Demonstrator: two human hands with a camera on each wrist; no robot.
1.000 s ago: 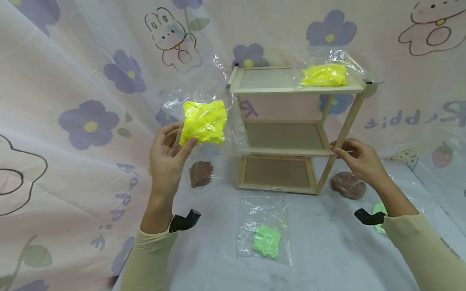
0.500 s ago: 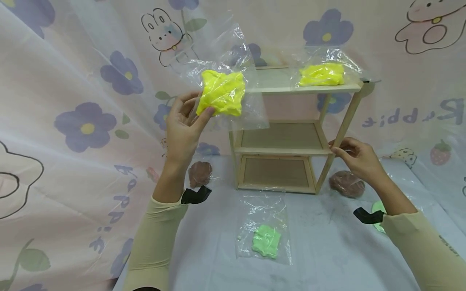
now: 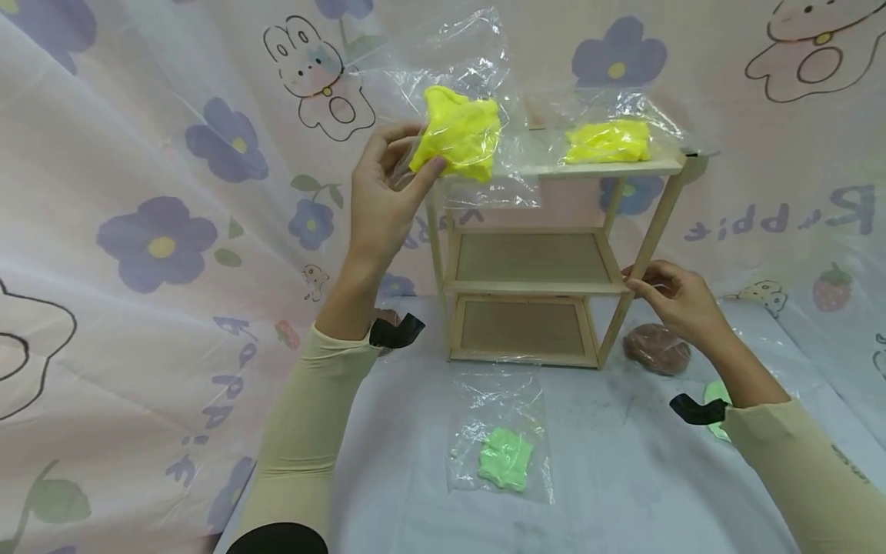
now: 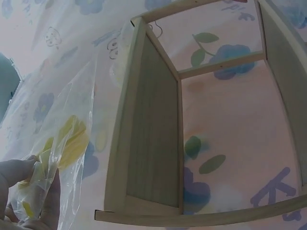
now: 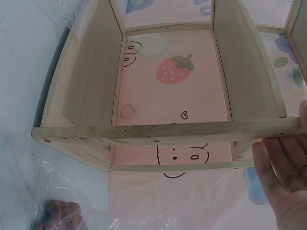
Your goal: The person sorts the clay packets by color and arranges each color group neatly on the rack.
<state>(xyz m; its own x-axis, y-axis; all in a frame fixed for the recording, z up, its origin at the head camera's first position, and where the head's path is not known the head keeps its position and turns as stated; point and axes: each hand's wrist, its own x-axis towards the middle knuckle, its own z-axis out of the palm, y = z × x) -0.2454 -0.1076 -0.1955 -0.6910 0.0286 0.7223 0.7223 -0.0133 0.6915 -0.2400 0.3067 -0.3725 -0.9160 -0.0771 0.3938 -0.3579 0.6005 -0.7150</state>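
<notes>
My left hand [image 3: 388, 196] pinches a clear plastic bag of yellow modelling clay [image 3: 460, 132] between thumb and fingers. The bag is in front of the left end of the top board of a three-tier wooden shelf [image 3: 533, 287]; whether it touches the board I cannot tell. In the left wrist view the clay [image 4: 73, 141] shows through the bag beside the shelf frame [image 4: 120, 120]. With thumb and fingers my right hand [image 3: 681, 304] grips the shelf's right front post, at the middle board's height. A second bagged yellow clay [image 3: 609, 141] lies on the top board's right side.
Bagged light green clay [image 3: 506, 459] lies on the white cloth [image 3: 609, 492] before the shelf. Brown clay [image 3: 656, 348] sits right of it, with green clay [image 3: 716, 400] nearer. More brown clay [image 3: 388, 317] is partly hidden behind my left wrist. A printed curtain [image 3: 159, 346] hangs behind.
My left hand has carried the bagged yellow clay up and to the right, from beside the shelf to its top-board height. The right hand keeps its hold on the post.
</notes>
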